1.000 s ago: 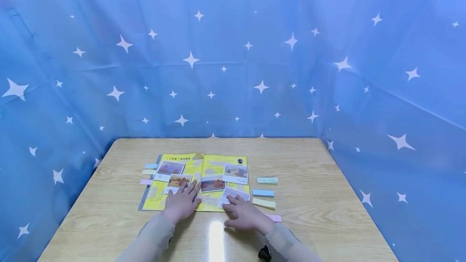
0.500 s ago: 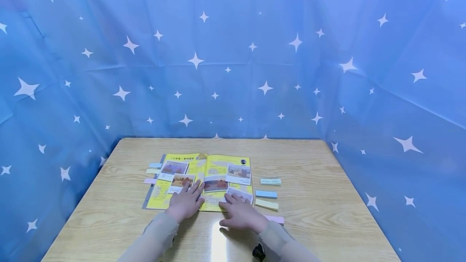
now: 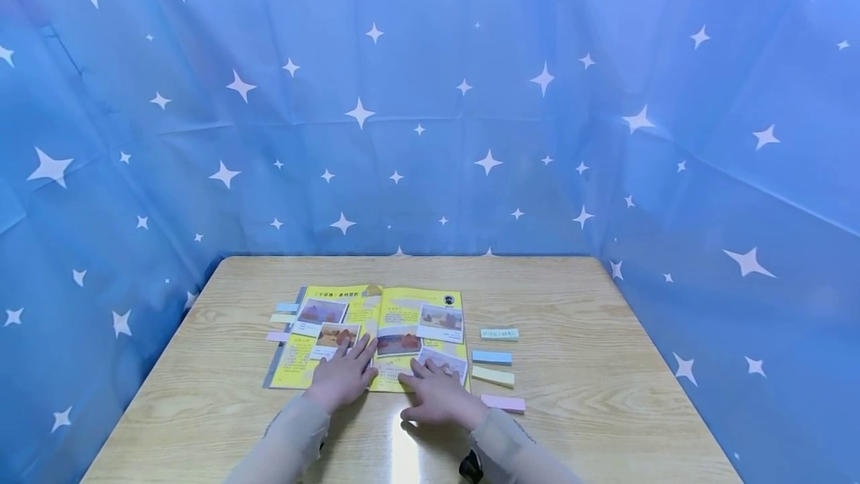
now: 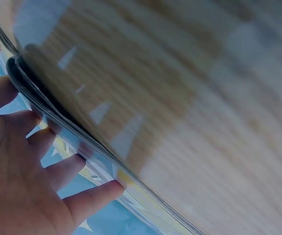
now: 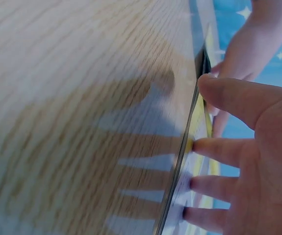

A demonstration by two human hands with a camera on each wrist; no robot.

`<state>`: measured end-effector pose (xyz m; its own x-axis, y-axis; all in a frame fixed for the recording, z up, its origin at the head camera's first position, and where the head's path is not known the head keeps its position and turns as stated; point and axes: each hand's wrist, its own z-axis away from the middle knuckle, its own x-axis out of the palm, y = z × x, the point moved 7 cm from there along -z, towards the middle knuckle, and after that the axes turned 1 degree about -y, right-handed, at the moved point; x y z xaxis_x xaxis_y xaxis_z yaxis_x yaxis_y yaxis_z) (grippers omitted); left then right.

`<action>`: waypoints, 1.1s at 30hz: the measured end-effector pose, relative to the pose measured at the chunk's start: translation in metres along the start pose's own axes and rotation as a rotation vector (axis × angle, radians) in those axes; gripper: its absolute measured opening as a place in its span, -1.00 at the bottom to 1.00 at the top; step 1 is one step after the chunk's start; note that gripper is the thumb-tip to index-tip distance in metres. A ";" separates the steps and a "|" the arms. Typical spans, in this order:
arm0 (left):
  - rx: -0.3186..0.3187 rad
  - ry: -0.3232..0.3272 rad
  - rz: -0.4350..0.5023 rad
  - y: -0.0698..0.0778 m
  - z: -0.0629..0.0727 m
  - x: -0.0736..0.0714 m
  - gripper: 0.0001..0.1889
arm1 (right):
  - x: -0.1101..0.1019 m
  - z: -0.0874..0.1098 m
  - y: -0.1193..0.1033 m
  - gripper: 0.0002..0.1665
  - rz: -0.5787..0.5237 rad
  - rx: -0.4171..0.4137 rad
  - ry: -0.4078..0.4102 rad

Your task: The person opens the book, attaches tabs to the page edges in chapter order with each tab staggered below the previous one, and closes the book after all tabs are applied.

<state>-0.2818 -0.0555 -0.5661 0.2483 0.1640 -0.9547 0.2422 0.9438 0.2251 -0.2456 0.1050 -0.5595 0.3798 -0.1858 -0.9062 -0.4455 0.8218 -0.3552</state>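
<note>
An open magazine with yellow pages and printed pictures lies flat on the table in the head view. Across the lower part of its left page, close to the fold, rests my left hand, fingers spread and fairly straight. My right hand touches the lower edge of the right page with extended fingertips, partly covering a picture there. In the left wrist view, the left hand lies along the magazine's lower edge. The right wrist view has the right hand with its fingertips on the page. Neither hand grips anything.
Paper strips stand right of the magazine: green, blue, yellow and pink. Coloured tabs stick out from its left edge. The wooden table meets a blue star-patterned curtain behind and at both sides.
My right hand has slid left along the lower part of the right page, uncovering more of the pink strip. The left hand stays in place on the magazine. The head view has shifted slightly.
</note>
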 end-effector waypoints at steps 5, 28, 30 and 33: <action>0.044 -0.005 -0.006 -0.003 -0.003 -0.006 -0.41 | 0.000 0.001 0.000 -0.16 0.006 -0.001 -0.014; -0.164 -0.026 0.061 -0.046 -0.022 -0.010 -0.39 | -0.008 -0.019 -0.022 -0.19 0.097 -0.024 -0.007; -0.161 -0.022 0.062 -0.046 -0.024 -0.009 -0.40 | -0.007 -0.026 -0.023 -0.18 0.085 -0.044 -0.010; -0.164 -0.016 0.067 -0.045 -0.026 -0.011 -0.40 | -0.006 -0.038 -0.025 -0.15 0.078 -0.077 -0.005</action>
<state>-0.3200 -0.0923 -0.5707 0.2739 0.2245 -0.9352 0.0684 0.9654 0.2518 -0.2672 0.0648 -0.5541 0.3453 -0.1206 -0.9307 -0.5348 0.7896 -0.3007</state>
